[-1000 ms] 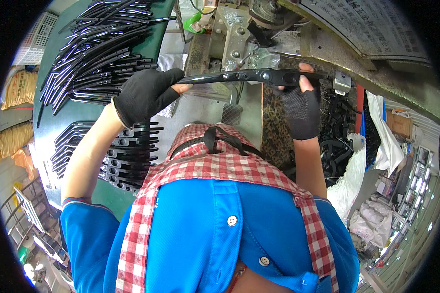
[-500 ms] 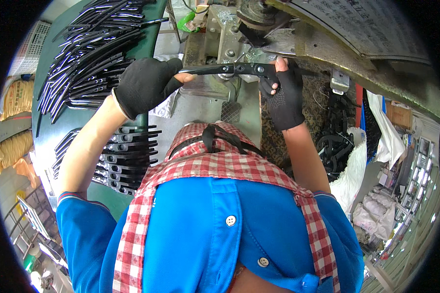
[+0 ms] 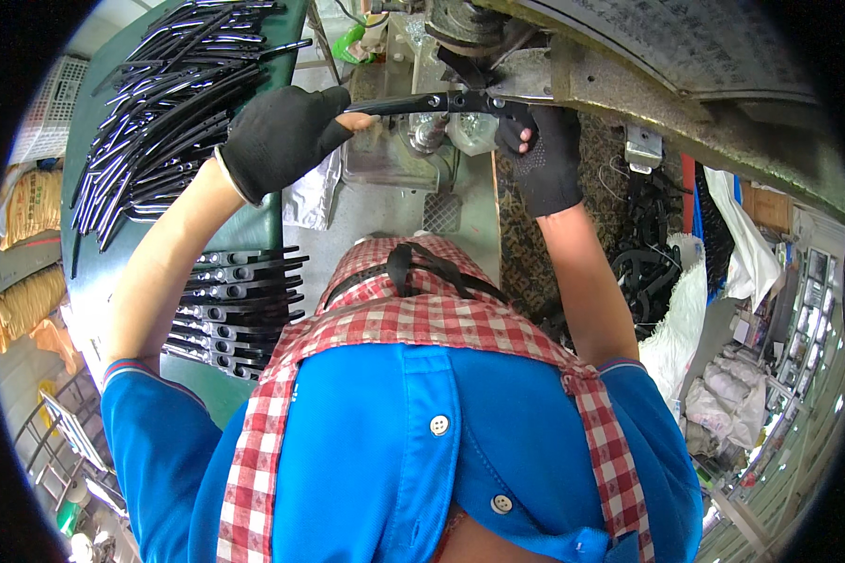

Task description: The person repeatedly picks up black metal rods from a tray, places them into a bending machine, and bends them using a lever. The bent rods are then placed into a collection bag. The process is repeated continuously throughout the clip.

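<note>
A slightly curved black metal bar (image 3: 399, 105) with holes and a jointed bracket section stretches between my hands. Its left end is in the closed fist of my left hand (image 3: 282, 143), which wears a black glove with the thumb tip bare. My right hand (image 3: 552, 164), in a black fingerless glove, is closed around the other end and hides it. The jointed section lies close to the metal head of a machine (image 3: 465, 33); whether they touch, I cannot tell.
On the green table (image 3: 270, 211) at left lie a heap of black bars (image 3: 164, 122) and a row of black bars with holes (image 3: 230, 305). At right, black parts (image 3: 643, 277) stand beside a white sack (image 3: 678, 328). A heavy metal plate (image 3: 667, 117) overhangs the far right.
Both hands have moved the bar away from me, closer to the machine head. My right thumb, raised before, is now hidden.
</note>
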Demonstrator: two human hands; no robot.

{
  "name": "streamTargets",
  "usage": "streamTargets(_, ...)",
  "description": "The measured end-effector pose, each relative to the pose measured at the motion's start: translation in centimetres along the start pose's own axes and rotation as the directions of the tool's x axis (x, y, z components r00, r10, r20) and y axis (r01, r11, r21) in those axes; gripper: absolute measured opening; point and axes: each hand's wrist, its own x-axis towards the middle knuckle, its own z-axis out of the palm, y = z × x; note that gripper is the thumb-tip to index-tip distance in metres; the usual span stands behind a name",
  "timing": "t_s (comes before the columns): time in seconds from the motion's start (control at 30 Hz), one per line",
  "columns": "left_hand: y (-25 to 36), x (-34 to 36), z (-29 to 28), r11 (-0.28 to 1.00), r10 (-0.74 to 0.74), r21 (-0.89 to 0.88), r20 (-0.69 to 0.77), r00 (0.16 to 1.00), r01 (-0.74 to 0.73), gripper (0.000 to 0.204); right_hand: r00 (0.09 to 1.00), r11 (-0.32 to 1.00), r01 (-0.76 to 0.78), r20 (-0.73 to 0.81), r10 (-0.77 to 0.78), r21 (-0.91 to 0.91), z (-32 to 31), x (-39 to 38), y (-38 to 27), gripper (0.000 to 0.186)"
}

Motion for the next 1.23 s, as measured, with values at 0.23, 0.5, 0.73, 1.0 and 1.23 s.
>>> streamTargets(0.23, -0.1, 0.5, -0.9, 0.994, 0.086, 0.067, -0.012, 0.996, -0.085, 0.038, 0.993, 0.99, -0.041, -0.109, 0.056, 0.135, 1.2, -0.3, 0.4, 0.022)
streamTargets(0.5, -1.0, 1.0, 0.3, 0.981, 0.059, 0.188, -0.007, 0.998, -0.057, 0.046, 0.991, 1.0, -0.016, -0.133, 0.014, -0.019, 0.5, 0.1, 1.5, 0.026)
streamTargets(0.73, -1.6, 1.1, 0.8, 0.97, 0.108, 0.224, -0.026, 0.994, -0.099, 0.047, 0.966, 0.997, -0.006, -0.258, -0.015, -0.08, 1.2, -0.2, 1.9, 0.017)
streamTargets(1.0, 0.1, 1.5, -0.6, 0.94, 0.069, 0.335, -0.016, 0.997, -0.06, 0.038, 0.977, 0.999, -0.047, -0.209, 0.045, -0.003, 0.0, 0.6, 2.3, 0.023)
streamTargets(1.23, -6.5, -5.6, -3.5, 0.98, 0.054, 0.196, -0.201, 0.978, -0.014, 0.046, 0.985, 0.998, -0.009, -0.172, -0.002, -0.063, -0.4, 0.8, 2.0, 0.024)
